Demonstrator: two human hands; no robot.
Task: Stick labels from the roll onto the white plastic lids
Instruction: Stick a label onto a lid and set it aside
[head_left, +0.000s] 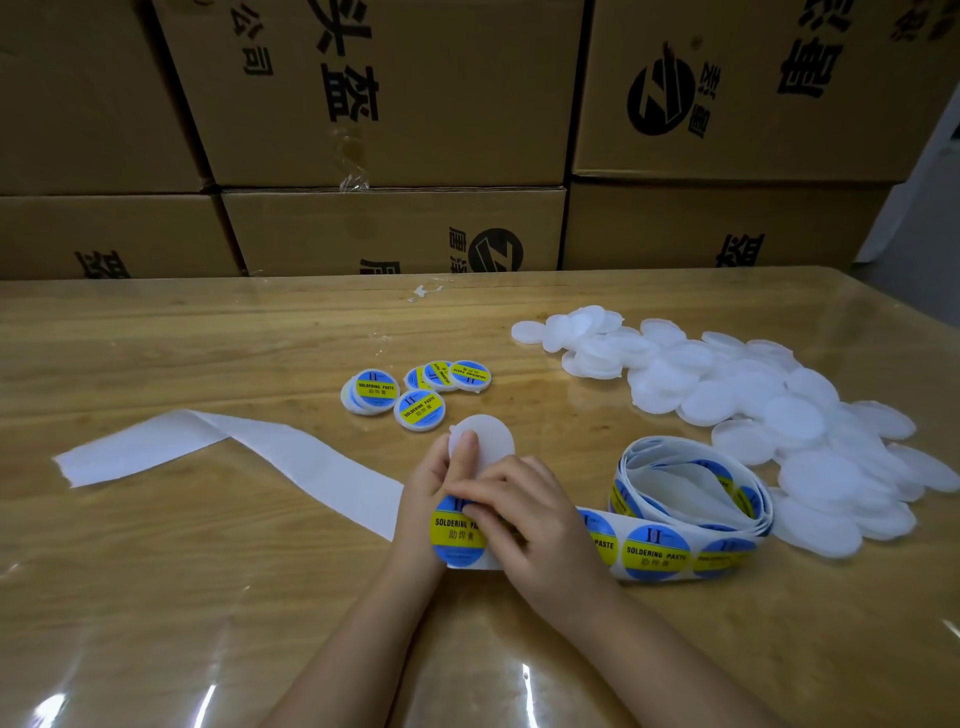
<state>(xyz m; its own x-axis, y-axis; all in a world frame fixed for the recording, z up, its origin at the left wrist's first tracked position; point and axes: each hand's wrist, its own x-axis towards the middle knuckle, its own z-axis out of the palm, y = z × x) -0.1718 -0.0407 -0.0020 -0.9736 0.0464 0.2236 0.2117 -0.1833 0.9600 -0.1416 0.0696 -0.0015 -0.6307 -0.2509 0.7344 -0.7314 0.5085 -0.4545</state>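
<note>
My left hand (434, 480) holds a bare white lid (491, 439), thumb on its face, just above the label strip. My right hand (524, 512) pinches the edge of a round blue-and-yellow "Soldering Paste" label (457, 535) on the backing strip in front of me. The label roll (691, 493) lies loosely coiled on the table to the right, with more labels (655, 553) on the strip leading to my hands. A large heap of unlabelled white lids (753, 400) spreads over the right side. Several labelled lids (418, 392) lie just beyond my hands.
Empty white backing paper (218, 447) trails off to the left across the wooden table (156, 597), which has a glossy clear cover. Stacked cardboard boxes (395, 228) form a wall along the table's far edge.
</note>
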